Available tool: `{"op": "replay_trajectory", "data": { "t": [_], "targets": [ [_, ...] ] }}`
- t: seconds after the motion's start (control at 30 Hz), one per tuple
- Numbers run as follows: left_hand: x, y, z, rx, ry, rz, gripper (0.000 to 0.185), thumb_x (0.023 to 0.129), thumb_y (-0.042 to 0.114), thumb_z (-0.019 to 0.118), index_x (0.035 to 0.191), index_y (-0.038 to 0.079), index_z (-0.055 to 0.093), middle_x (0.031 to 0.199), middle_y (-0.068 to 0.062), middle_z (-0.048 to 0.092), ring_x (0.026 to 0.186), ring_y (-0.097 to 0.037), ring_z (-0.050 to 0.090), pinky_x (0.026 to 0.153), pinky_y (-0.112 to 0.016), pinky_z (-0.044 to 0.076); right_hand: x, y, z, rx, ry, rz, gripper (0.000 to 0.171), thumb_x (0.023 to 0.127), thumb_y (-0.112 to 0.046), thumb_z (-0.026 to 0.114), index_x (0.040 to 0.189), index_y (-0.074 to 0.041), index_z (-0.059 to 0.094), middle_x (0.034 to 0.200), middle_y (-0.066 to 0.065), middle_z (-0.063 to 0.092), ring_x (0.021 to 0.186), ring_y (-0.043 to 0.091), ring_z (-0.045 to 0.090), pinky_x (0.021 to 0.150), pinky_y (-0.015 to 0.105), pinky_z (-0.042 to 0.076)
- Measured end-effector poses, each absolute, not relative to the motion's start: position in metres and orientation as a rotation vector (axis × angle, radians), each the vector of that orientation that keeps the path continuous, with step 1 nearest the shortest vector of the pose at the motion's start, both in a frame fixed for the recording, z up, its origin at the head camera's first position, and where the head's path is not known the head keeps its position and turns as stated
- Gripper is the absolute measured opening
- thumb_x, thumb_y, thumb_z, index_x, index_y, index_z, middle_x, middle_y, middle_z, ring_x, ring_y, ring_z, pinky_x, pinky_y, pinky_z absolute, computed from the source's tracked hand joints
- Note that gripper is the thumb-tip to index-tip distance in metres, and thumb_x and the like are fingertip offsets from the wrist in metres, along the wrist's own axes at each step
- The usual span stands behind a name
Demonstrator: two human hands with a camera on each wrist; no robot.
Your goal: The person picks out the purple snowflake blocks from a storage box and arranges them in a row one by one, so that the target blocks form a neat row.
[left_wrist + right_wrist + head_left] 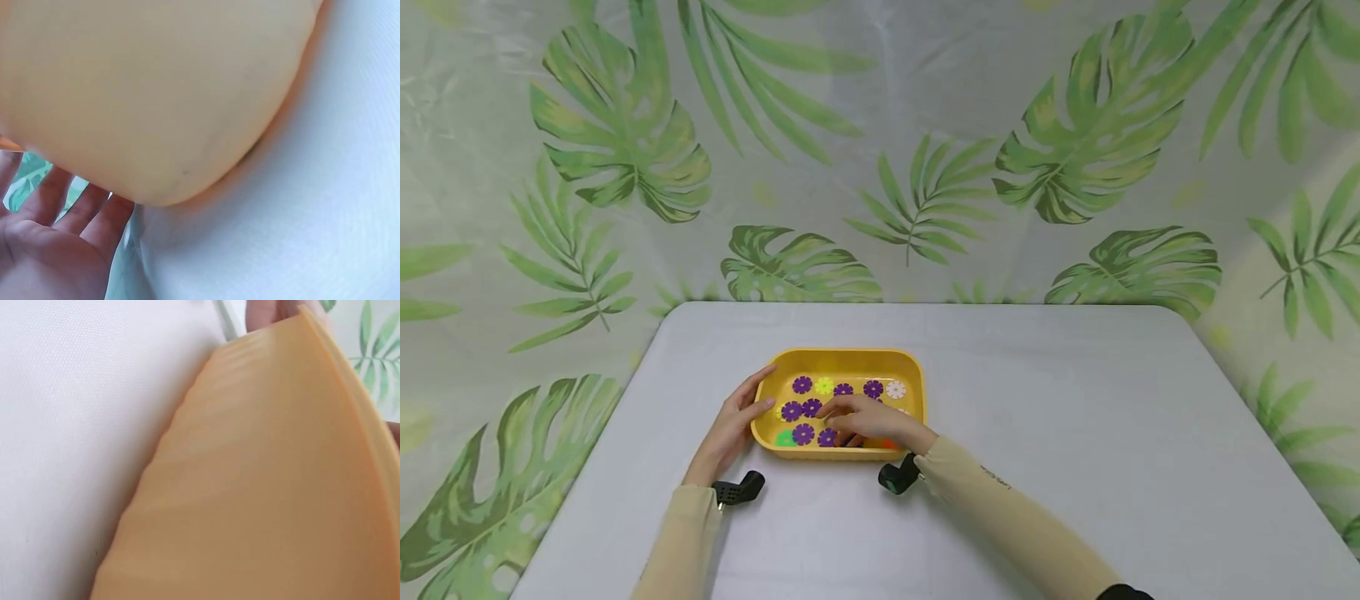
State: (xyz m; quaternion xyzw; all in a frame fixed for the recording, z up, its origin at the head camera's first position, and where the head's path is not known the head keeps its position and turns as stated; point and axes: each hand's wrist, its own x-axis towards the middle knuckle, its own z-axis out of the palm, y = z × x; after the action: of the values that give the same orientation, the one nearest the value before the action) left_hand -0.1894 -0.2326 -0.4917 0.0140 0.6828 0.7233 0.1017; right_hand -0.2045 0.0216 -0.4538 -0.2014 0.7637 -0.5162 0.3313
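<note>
Head view: a yellow tray (842, 360) is sitting near the middle of the white table (1075, 433), closer to the near-left part, with wide bare surface lying open to its right, far side and near side. The tray is holding flat flower-shaped discs: several purple discs (802, 384), a yellow disc (824, 385), a white disc (896, 389) and a green disc (786, 438) at the near-left corner. The left hand (730, 425) is resting against the tray's left wall, fingers straight and relaxed, thumb pointing toward the rim, gripping nothing. The right hand (868, 421) is reaching over the near wall into the tray, fingers extended leftward and lying over the discs in the near row; whether it is pinching a disc I cannot tell. Both forearms are wearing beige sleeves (1000, 508), with a black camera mount at each wrist. A leaf-printed curtain (625, 150) is hanging behind and beside the table.

Left wrist view: the tray's outer wall (156, 94) is filling the upper frame, blurred by closeness. The left hand's fingers (56, 200) are lying straight beside it, on the white surface.

Right wrist view: the tray's yellow wall (262, 487) is rising diagonally across the frame, its rim at upper right; a fingertip (262, 315) is showing beyond the rim.
</note>
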Motion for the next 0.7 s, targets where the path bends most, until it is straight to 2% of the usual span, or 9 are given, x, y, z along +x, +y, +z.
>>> {"op": "replay_trajectory", "data": {
  "t": [0.13,0.37,0.6,0.7],
  "targets": [
    [-0.19,-0.232,-0.494,0.037,2.014,2.148,0.056,0.099,0.009,0.051,0.15,0.014,0.031,0.159,0.0,0.011,0.143,-0.022,0.011,0.111,-0.041,0.024,-0.202,0.014,-0.456,-0.501,2.038,-1.324,0.025,0.098,-0.013,0.053,0.118,-0.003,0.063,0.106,0.011,0.061,0.081,0.023,0.061,0.068,0.03,0.052],
    [-0.189,-0.231,-0.495,0.021,2.014,2.155,0.056,0.098,0.01,0.052,0.15,0.016,0.032,0.159,0.0,0.012,0.143,-0.022,0.012,0.112,-0.041,0.022,-0.202,0.009,-0.458,-0.51,2.036,-1.317,0.021,0.096,-0.004,0.053,0.111,-0.001,0.066,0.103,0.008,0.063,0.085,0.021,0.06,0.074,0.031,0.053],
    [-0.189,-0.23,-0.495,0.022,2.036,2.153,0.056,0.098,0.01,0.052,0.15,0.014,0.031,0.159,-0.001,0.013,0.144,-0.021,0.011,0.113,-0.041,0.02,-0.201,0.004,-0.461,-0.519,2.144,-1.271,0.015,0.086,0.006,0.057,0.094,-0.001,0.069,0.087,0.003,0.064,0.066,0.013,0.049,0.058,0.022,0.041],
    [-0.19,-0.231,-0.496,0.023,2.041,2.152,0.056,0.099,0.01,0.051,0.15,0.013,0.031,0.159,-0.002,0.012,0.144,-0.021,0.01,0.113,-0.04,0.019,-0.201,0.002,-0.461,-0.515,2.173,-1.265,0.013,0.086,0.007,0.058,0.087,0.0,0.069,0.079,0.003,0.063,0.06,0.013,0.047,0.053,0.021,0.038]
  ]
}}
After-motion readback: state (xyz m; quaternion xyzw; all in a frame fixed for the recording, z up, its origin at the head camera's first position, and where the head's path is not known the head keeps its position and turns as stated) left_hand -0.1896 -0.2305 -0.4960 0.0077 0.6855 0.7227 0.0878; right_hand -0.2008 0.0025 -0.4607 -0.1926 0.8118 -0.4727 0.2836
